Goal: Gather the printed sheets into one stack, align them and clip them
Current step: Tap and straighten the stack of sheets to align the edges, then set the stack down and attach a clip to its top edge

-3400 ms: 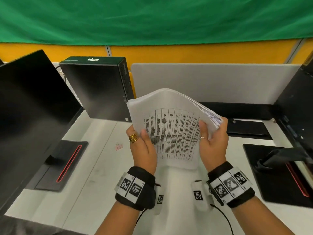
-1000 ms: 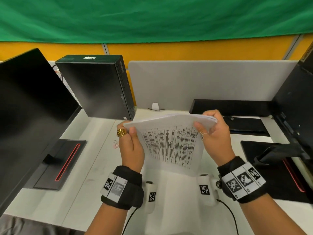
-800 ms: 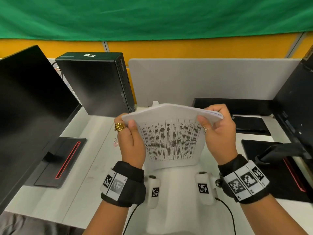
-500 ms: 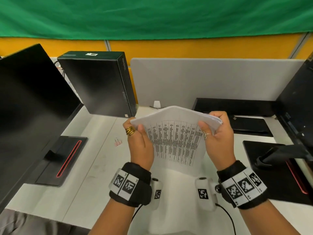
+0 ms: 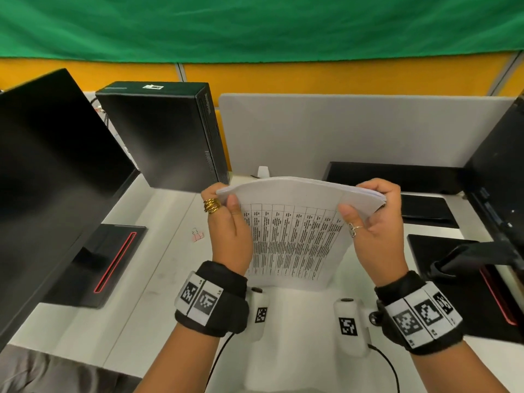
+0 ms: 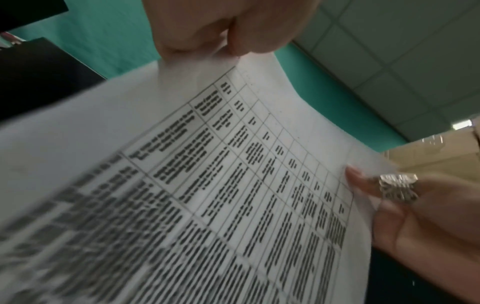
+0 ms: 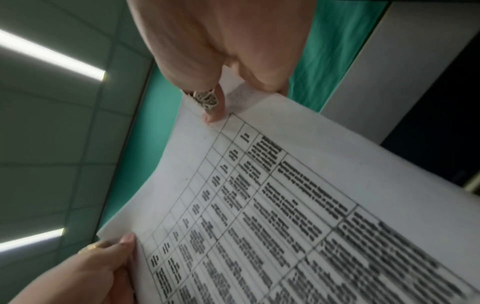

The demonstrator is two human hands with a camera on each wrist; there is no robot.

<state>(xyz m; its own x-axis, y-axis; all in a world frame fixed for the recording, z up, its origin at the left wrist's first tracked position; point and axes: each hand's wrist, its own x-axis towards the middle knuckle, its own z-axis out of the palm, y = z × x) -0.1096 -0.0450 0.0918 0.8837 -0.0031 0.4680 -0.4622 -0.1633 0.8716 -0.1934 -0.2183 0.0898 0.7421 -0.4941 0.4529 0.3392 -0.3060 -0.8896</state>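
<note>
While your left hand (image 5: 228, 234) pinches the stack's (image 5: 295, 239) left top corner, thumb in front, your right hand (image 5: 374, 236) pinches the right top corner the same way. The stack stands on its lower edge on the desk (image 5: 158, 268), its top bowed away from you. A clip (image 5: 197, 235) lies just left of your left hand.

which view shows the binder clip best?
Head view. The pink binder clip lies on the desk, beside the left hand, which grips the paper stack. Neither wrist view shows it; both are filled by the printed sheets.
</note>
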